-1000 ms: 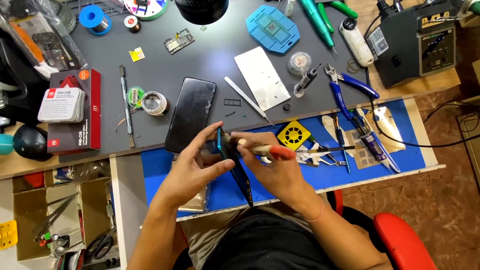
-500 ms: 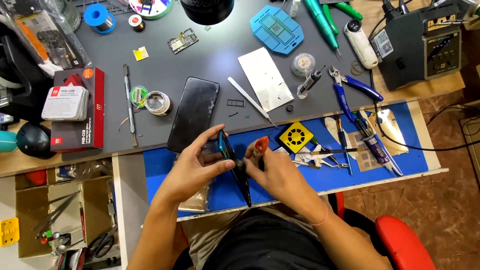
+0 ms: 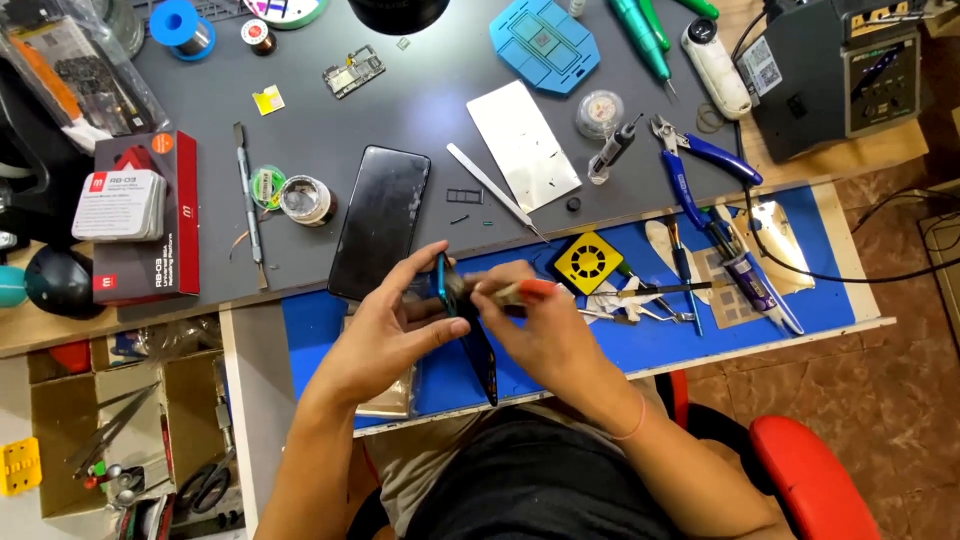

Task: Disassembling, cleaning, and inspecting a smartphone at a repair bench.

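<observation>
Your left hand pinches the phone on edge over the blue mat; your right hand grips the orange tool at its top edge. Keep the tip shallow, pry gently, and brace the frame low.

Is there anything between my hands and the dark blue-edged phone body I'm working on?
Nothing visible does. The left hand grips the dark blue-edged phone body directly at its upper end, and the right hand brings an orange-handled tool right against it, above the blue mat.
</observation>
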